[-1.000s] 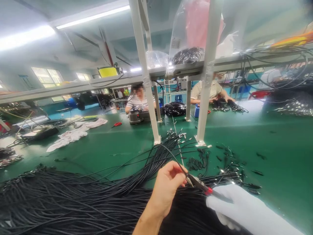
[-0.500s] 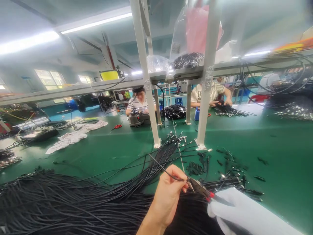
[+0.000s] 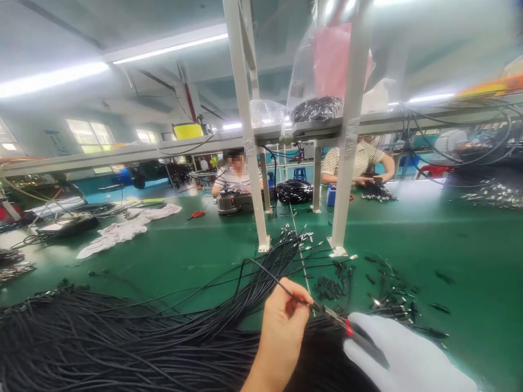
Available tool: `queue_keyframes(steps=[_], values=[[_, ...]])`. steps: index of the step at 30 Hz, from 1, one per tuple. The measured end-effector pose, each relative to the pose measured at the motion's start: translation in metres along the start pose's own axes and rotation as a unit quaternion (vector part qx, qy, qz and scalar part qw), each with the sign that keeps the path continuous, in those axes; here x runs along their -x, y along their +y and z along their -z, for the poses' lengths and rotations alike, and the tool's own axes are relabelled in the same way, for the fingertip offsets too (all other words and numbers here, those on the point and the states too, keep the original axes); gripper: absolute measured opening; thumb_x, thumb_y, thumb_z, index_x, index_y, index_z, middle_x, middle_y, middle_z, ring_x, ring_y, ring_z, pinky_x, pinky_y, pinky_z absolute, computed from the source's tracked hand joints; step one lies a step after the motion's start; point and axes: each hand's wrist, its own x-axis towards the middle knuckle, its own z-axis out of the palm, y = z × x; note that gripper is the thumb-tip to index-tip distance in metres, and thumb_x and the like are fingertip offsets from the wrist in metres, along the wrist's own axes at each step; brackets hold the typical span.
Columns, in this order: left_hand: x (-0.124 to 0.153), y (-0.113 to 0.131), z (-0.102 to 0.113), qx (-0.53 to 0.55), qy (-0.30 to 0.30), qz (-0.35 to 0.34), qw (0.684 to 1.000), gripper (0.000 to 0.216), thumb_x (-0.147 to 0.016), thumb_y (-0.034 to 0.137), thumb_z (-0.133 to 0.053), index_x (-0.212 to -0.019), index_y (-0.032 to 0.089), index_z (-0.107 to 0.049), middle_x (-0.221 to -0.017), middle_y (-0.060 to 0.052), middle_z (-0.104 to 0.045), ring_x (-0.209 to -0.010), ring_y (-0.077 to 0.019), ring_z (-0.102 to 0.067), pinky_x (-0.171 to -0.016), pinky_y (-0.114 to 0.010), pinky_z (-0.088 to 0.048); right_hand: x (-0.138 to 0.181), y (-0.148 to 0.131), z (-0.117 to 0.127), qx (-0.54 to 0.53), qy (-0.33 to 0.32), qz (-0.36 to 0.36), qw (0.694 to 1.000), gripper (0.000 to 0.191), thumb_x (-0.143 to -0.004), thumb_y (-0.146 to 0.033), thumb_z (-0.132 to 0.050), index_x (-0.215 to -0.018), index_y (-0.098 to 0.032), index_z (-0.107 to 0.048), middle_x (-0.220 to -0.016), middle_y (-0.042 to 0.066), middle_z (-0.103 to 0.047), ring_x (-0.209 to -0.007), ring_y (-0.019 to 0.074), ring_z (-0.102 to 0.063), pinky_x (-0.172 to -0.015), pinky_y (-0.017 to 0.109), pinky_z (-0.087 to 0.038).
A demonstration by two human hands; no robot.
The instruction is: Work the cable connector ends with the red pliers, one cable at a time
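My left hand [image 3: 284, 325] is bare and pinches a thin black cable [image 3: 269, 276] near its end, just above a large heap of black cables [image 3: 122, 343] on the green table [image 3: 449, 245]. My right hand [image 3: 402, 356] wears a white glove and grips red-handled cutters [image 3: 339, 321]. The cutter tip meets the cable end right beside my left fingertips. Several cut black cable pieces [image 3: 384, 291] lie scattered past the two hands.
Two white shelf posts [image 3: 257, 218] stand on the table just beyond the cables. A white cloth [image 3: 122, 228] lies at the left, red scissors [image 3: 196, 215] farther back. Two other people sit across the table, one by a cable coil [image 3: 294, 190].
Both hands have stayed together at the cable end and sit a little lower in view. The cutter jaws looked apart half a second ago and now look closed at the cable.
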Motion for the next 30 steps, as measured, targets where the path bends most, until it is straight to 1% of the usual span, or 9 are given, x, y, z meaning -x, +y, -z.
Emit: queue_keyframes(steps=[3, 9, 11, 14, 18, 21, 24, 27, 30], values=[[0.003, 0.0, -0.002, -0.053, 0.0, -0.028, 0.998, 0.013, -0.076, 0.008, -0.053, -0.075, 0.02, -0.059, -0.073, 0.001, -0.056, -0.069, -0.015, -0.05, -0.064, -0.025, -0.039, -0.001, 0.003, -0.004, 0.037, 0.047, 0.031, 0.998, 0.027, -0.087, -0.046, -0.054, -0.101, -0.031, -0.072, -0.095, 0.002, -0.076, -0.081, 0.0236, -0.07, -0.072, 0.033, -0.053], [0.005, 0.002, -0.003, -0.139, -0.021, -0.072, 0.988, 0.024, -0.074, -0.001, -0.05, -0.065, 0.021, -0.052, -0.069, 0.002, -0.051, -0.067, -0.0154, -0.046, -0.063, -0.025, -0.035, 0.0, 0.004, -0.004, 0.073, 0.062, 0.04, 0.995, 0.027, -0.083, -0.051, -0.059, -0.096, -0.03, -0.071, -0.09, 0.005, -0.074, -0.08, 0.0266, -0.066, -0.074, 0.037, -0.049], [0.005, 0.003, -0.002, -0.16, -0.025, -0.092, 0.982, 0.025, -0.077, 0.0, -0.049, -0.064, 0.021, -0.052, -0.07, 0.001, -0.051, -0.066, -0.0153, -0.046, -0.062, -0.026, -0.035, 0.002, 0.004, -0.007, 0.084, 0.077, 0.032, 0.993, 0.027, -0.083, -0.052, -0.059, -0.093, -0.03, -0.071, -0.085, 0.006, -0.072, -0.077, 0.0269, -0.064, -0.073, 0.038, -0.046], [0.005, 0.004, -0.003, -0.175, -0.026, -0.107, 0.978, 0.025, -0.078, 0.0, -0.048, -0.064, 0.021, -0.051, -0.071, 0.001, -0.051, -0.068, -0.0154, -0.048, -0.063, -0.026, -0.035, 0.004, 0.001, -0.011, 0.086, 0.074, 0.006, 0.994, 0.022, -0.081, -0.051, -0.059, -0.082, -0.031, -0.069, -0.074, 0.005, -0.069, -0.07, 0.0255, -0.062, -0.069, 0.037, -0.044], [0.006, 0.004, -0.004, -0.173, -0.029, -0.11, 0.978, 0.025, -0.077, -0.002, -0.047, -0.066, 0.021, -0.051, -0.073, 0.001, -0.052, -0.07, -0.0152, -0.048, -0.064, -0.026, -0.037, 0.005, -0.005, -0.011, 0.098, 0.07, -0.036, 0.992, 0.02, -0.083, -0.046, -0.058, -0.073, -0.031, -0.066, -0.07, 0.005, -0.068, -0.07, 0.0252, -0.062, -0.069, 0.036, -0.044], [0.007, 0.003, -0.005, -0.14, -0.029, -0.083, 0.986, 0.019, -0.08, 0.003, -0.053, -0.076, 0.021, -0.057, -0.08, 0.0, -0.056, -0.076, -0.0164, -0.054, -0.071, -0.027, -0.042, 0.002, -0.003, -0.007, 0.099, 0.035, -0.04, 0.994, 0.025, -0.087, -0.048, -0.052, -0.077, -0.031, -0.068, -0.073, 0.004, -0.07, -0.07, 0.0247, -0.064, -0.066, 0.035, -0.044], [0.007, 0.003, -0.008, -0.082, -0.016, -0.026, 0.996, 0.004, -0.084, 0.018, -0.063, -0.083, 0.02, -0.06, -0.084, -0.002, -0.06, -0.079, -0.0183, -0.06, -0.075, -0.03, -0.049, -0.005, -0.001, 0.0, 0.072, -0.032, -0.07, 0.994, 0.032, -0.088, -0.054, -0.047, -0.08, -0.032, -0.068, -0.082, 0.004, -0.073, -0.074, 0.0255, -0.067, -0.064, 0.034, -0.044], [0.007, 0.001, -0.01, 0.006, 0.007, 0.041, 0.999, 0.012, -0.088, 0.029, -0.064, -0.083, 0.019, -0.06, -0.08, -0.003, -0.065, -0.077, -0.0202, -0.066, -0.077, -0.035, -0.054, -0.011, -0.005, 0.01, 0.006, -0.129, -0.133, 0.983, 0.033, -0.086, -0.058, -0.046, -0.082, -0.034, -0.069, -0.087, 0.004, -0.074, -0.078, 0.0258, -0.068, -0.065, 0.034, -0.045], [0.008, -0.001, -0.013, 0.079, 0.024, 0.066, 0.994, 0.02, -0.085, 0.036, -0.069, -0.085, 0.018, -0.061, -0.084, -0.006, -0.071, -0.085, -0.0236, -0.071, -0.084, -0.04, -0.055, -0.015, -0.011, 0.02, -0.059, -0.177, -0.184, 0.965, 0.031, -0.085, -0.058, -0.049, -0.081, -0.034, -0.069, -0.085, 0.002, -0.074, -0.08, 0.0253, -0.067, -0.067, 0.034, -0.044]])
